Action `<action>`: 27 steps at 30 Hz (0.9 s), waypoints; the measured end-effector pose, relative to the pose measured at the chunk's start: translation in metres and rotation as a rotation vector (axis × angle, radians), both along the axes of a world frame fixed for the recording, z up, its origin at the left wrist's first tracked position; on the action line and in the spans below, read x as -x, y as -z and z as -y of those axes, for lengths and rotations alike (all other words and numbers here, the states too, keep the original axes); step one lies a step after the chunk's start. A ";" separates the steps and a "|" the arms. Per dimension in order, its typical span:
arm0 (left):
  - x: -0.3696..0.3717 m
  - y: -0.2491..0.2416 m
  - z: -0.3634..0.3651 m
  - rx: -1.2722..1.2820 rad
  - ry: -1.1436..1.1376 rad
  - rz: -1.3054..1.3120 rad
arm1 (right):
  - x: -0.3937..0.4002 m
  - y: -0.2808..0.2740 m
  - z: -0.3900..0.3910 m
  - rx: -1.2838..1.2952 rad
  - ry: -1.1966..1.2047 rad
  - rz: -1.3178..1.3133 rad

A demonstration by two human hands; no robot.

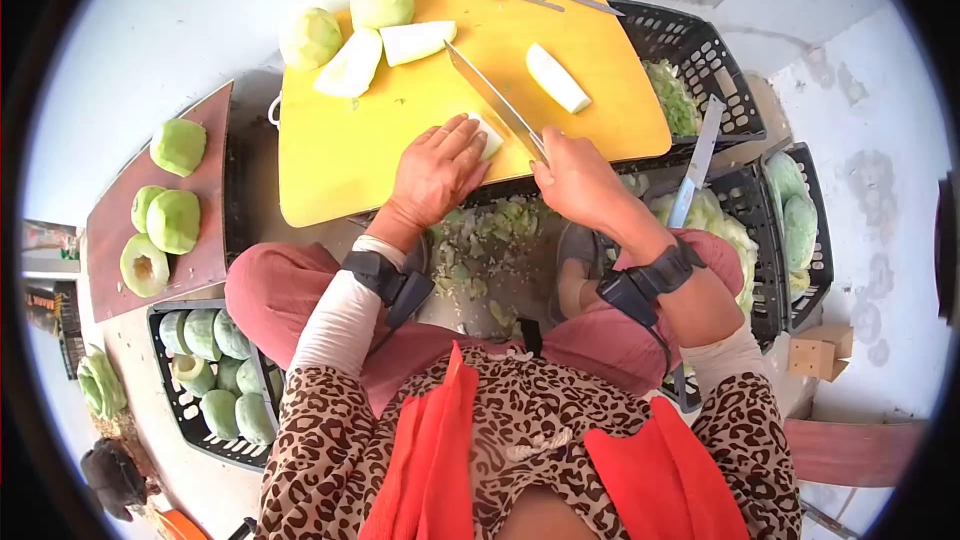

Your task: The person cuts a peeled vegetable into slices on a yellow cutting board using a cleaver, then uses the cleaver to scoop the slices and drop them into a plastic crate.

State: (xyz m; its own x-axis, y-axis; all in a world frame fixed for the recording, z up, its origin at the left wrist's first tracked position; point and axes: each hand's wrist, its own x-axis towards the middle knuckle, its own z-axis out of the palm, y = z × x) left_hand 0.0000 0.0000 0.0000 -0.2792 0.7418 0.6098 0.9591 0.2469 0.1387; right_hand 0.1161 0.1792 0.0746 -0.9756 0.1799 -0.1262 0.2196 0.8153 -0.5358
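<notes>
Head view: stained white walls (870, 170) surround a yellow table (400, 150). Black crates (715, 55) adjoin its right side; a reddish-brown board (212, 175) at left bears 4 peeled gourds (173, 221). Left hand (437, 168), fingers together, holds down 1 white gourd piece (488, 137) at the table's near edge. Right hand (578, 178) grips 1 knife (497, 100), blade beside it.

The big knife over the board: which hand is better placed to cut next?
Probably the right hand: it holds the big knife by its handle, while the left hand covers part of a pale piece on the yellow board.
</notes>
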 end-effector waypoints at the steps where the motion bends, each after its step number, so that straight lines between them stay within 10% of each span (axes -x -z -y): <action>1: 0.000 0.000 0.000 -0.008 -0.001 0.002 | -0.002 -0.006 0.000 -0.003 -0.003 -0.005; 27: 0.002 -0.008 -0.001 -0.024 -0.009 0.123 | -0.020 -0.037 0.005 -0.002 -0.083 0.094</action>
State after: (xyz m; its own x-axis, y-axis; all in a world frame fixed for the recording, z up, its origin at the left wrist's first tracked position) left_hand -0.0016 0.0011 0.0080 -0.3600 0.7242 0.5881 0.9320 0.2509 0.2615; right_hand 0.1357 0.1740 0.1120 -0.9710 0.0989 -0.2175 0.2001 0.8338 -0.5145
